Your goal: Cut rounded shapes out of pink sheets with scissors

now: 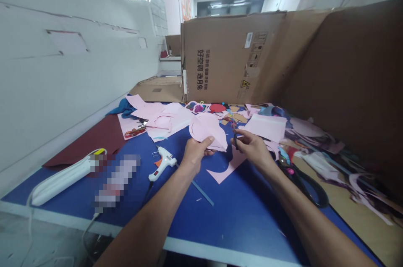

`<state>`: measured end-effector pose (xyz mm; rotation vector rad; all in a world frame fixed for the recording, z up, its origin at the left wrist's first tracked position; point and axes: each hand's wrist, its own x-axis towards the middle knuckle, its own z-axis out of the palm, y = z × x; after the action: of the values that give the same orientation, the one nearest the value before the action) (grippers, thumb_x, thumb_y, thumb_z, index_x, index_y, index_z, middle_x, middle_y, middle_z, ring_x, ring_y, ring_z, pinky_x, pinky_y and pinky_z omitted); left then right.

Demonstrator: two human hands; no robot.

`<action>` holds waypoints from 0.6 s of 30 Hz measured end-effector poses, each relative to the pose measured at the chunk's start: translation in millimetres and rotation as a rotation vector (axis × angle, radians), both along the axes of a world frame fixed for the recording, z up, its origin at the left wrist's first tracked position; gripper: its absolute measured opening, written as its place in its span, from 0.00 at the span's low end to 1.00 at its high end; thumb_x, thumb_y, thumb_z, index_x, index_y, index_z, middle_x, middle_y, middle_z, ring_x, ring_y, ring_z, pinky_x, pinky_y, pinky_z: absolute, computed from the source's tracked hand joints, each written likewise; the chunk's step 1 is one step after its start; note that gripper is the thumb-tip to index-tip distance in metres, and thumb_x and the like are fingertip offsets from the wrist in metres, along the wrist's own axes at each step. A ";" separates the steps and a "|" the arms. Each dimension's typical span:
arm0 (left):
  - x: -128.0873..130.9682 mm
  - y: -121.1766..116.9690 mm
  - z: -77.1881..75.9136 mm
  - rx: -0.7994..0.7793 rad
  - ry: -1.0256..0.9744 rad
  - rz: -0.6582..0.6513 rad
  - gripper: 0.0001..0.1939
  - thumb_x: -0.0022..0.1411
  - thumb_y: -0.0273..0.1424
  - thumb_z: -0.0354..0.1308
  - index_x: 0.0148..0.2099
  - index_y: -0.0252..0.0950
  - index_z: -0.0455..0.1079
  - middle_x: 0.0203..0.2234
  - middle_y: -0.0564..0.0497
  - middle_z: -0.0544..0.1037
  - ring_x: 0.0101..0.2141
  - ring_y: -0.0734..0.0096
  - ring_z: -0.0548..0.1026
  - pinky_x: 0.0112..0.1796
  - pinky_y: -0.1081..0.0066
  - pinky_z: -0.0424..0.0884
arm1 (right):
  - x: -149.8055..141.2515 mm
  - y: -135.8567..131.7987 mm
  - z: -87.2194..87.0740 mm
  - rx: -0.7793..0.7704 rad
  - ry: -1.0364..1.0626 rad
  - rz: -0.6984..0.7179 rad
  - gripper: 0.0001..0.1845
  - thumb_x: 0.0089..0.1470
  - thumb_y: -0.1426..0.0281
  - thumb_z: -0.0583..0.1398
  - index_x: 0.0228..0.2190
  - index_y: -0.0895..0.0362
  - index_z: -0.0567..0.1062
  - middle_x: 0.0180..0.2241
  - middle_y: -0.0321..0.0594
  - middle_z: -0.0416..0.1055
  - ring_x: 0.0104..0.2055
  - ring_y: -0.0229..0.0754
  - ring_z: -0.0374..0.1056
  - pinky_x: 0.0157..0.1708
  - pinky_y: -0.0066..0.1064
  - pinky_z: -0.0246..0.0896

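Observation:
My left hand (195,152) pinches a pink sheet (206,127), thumb on top and fingers beneath. The sheet has a rounded outline and a loose pointed flap at its right. Just to the right, my right hand (254,148) is closed around small scissors (235,137), whose blades point up and away from me. The blades stand a little apart from the sheet. Below, between my hands, a curved pink offcut (225,169) lies on the blue table (217,229). Left of my left forearm lies a white glue gun (163,163) with an orange trigger.
Large black-handled scissors (310,189) lie beside my right forearm. Pink sheets (171,120) and colourful scraps cover the back. A cardboard box (226,57) walls the far side. At left are a white power strip (64,181), dark red sheet (91,143) and a blurred-out object (118,183).

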<state>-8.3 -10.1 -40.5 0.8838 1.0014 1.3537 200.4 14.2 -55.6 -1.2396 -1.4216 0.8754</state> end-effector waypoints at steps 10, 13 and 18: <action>0.3 0.8 0.2 -0.025 -0.010 0.012 0.19 0.51 0.37 0.75 0.41 0.29 0.82 0.33 0.39 0.85 0.25 0.68 0.80 0.25 0.73 0.75 | 2.0 1.6 -2.8 -0.012 0.042 0.032 0.32 0.47 0.56 0.71 0.51 0.59 0.80 0.24 0.33 0.72 0.25 0.39 0.62 0.26 0.32 0.57; 0.3 0.4 1.0 -0.023 -0.010 0.012 0.18 0.51 0.37 0.75 0.41 0.29 0.82 0.33 0.40 0.85 0.25 0.68 0.80 0.26 0.73 0.75 | 1.4 0.1 -0.7 -0.043 0.033 0.021 0.34 0.46 0.56 0.71 0.53 0.59 0.80 0.25 0.35 0.75 0.25 0.40 0.64 0.25 0.31 0.58; 0.2 -0.4 1.8 -0.019 -0.014 0.013 0.18 0.51 0.37 0.75 0.41 0.30 0.82 0.32 0.40 0.85 0.25 0.69 0.80 0.25 0.74 0.74 | -2.7 -4.9 5.6 -0.108 0.051 0.015 0.36 0.46 0.56 0.70 0.55 0.58 0.79 0.28 0.39 0.79 0.21 0.39 0.66 0.21 0.30 0.59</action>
<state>-8.1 -10.5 -38.7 0.8544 1.0090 1.3574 197.7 9.2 -50.0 -1.2796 -1.3597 0.9977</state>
